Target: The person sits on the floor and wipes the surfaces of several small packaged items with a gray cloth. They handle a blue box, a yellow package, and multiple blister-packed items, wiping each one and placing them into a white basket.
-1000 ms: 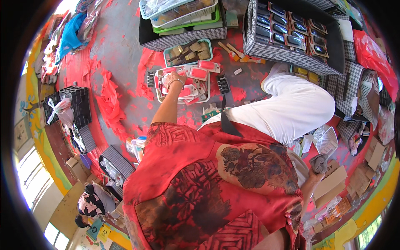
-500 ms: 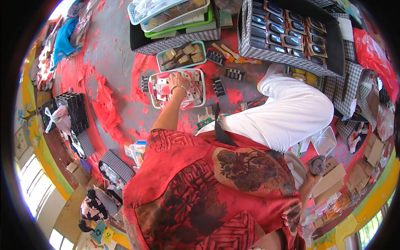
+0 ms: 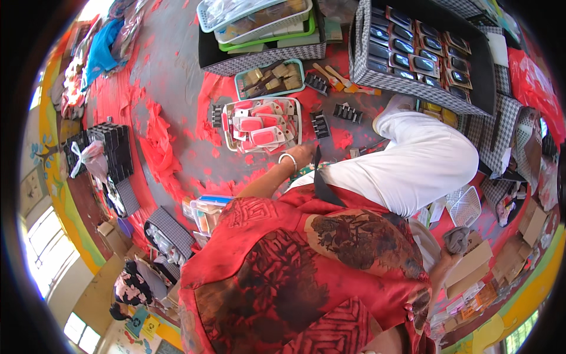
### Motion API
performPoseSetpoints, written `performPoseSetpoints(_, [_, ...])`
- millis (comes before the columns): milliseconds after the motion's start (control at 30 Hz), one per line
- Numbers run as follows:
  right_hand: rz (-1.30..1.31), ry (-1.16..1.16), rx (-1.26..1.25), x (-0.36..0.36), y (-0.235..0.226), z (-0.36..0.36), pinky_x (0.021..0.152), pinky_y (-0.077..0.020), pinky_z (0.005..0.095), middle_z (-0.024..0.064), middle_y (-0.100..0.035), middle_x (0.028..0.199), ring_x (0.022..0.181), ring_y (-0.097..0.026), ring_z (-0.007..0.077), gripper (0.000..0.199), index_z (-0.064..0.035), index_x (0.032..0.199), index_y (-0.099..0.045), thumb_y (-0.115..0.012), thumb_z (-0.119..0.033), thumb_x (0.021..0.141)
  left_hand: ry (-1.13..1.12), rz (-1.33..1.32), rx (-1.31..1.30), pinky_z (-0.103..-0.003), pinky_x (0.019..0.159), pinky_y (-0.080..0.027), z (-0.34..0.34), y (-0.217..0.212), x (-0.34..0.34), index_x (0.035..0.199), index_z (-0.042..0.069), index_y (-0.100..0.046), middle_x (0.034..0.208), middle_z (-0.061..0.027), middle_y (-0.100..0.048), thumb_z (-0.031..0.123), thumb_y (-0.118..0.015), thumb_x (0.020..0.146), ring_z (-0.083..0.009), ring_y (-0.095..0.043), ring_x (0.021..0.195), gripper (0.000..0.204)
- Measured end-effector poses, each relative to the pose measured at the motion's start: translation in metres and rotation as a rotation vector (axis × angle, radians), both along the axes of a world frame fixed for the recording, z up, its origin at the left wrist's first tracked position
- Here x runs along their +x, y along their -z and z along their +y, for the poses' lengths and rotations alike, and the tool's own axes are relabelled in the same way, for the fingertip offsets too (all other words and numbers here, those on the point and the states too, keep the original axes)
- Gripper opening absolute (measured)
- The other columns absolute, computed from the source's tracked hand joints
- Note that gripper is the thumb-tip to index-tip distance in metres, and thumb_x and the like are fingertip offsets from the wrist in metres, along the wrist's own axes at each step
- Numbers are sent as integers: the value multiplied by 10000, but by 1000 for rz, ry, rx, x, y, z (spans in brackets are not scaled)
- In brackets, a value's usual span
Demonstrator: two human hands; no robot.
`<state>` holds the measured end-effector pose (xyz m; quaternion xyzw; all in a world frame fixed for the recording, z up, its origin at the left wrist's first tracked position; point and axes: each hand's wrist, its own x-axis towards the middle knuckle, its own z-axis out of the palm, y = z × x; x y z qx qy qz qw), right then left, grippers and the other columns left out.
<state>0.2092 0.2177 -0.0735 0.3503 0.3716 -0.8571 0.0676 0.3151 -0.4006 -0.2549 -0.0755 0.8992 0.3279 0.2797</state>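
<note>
My left hand (image 3: 302, 154), with a pale bangle at the wrist, is just below the near right corner of a white basket (image 3: 298, 121). Its fingers look curled together beside a dark hanging strap (image 3: 319, 177); what they hold, if anything, is hidden. Pink-and-white carded packs (image 3: 263, 128) fill the basket in a loose heap. Low on the right, my right hand (image 3: 449, 258) grips a crumpled grey cloth (image 3: 456, 240).
Behind the basket stands a light blue tray (image 3: 239, 85) of brown-and-tan pieces. Black slotted holders (image 3: 320, 125) and wooden-handled brushes (image 3: 330, 76) lie nearby. A checked box (image 3: 377, 75) holds dark carded packs. Torn red sheeting (image 3: 158, 138) covers parts of the floor. Another person (image 3: 135, 286) bends at lower left.
My left hand has left the packs in the basket and moved toward me and right, past the basket's near corner. The view has shifted slightly. My right hand still holds the cloth.
</note>
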Motion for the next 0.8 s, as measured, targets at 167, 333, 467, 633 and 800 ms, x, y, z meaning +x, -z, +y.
performPoseSetpoints(167, [-189,95,21,-20,1,-12,639,-465,280,6,-551,750,610,-520,116,137,-86,920,-569,-506,-131,807,256,-134,22,-366,673,-486,8,66,-15,805,65,-636,892,-122,-620,180,-497,743,-235,-610,772,190])
performPoseSetpoints(333, [-145,81,18,-17,5,-20,739,-491,328,63,-602,889,797,-587,167,207,-65,989,-561,-515,-111,792,415,-98,-279,-422,947,-342,12,57,-92,990,171,-634,1181,-164,-456,199,-543,730,-298,-427,1116,278])
performPoseSetpoints(467, [-64,55,39,-9,5,-26,856,-477,386,106,-592,1040,958,-576,244,334,-30,1098,-535,-519,-150,787,553,-147,-354,-504,1038,-165,35,50,-152,1186,292,-526,1443,-160,-17,264,-553,767,-335,-76,1324,422])
performPoseSetpoints(633, [-210,248,146,-3,11,-30,852,-474,405,112,-586,1051,956,-573,267,351,-22,1102,-527,-498,-217,812,719,-386,-474,-547,1033,-98,65,90,-192,1214,235,-508,1454,-136,47,343,-521,796,-318,12,1339,433])
performPoseSetpoints(800, [-236,190,64,-9,13,-33,857,-464,419,109,-590,1044,949,-577,261,317,-39,1090,-527,-531,-218,827,637,-423,-531,-501,1046,-129,73,104,-200,1240,192,-477,1448,-157,-31,347,-515,797,-358,-74,1321,471])
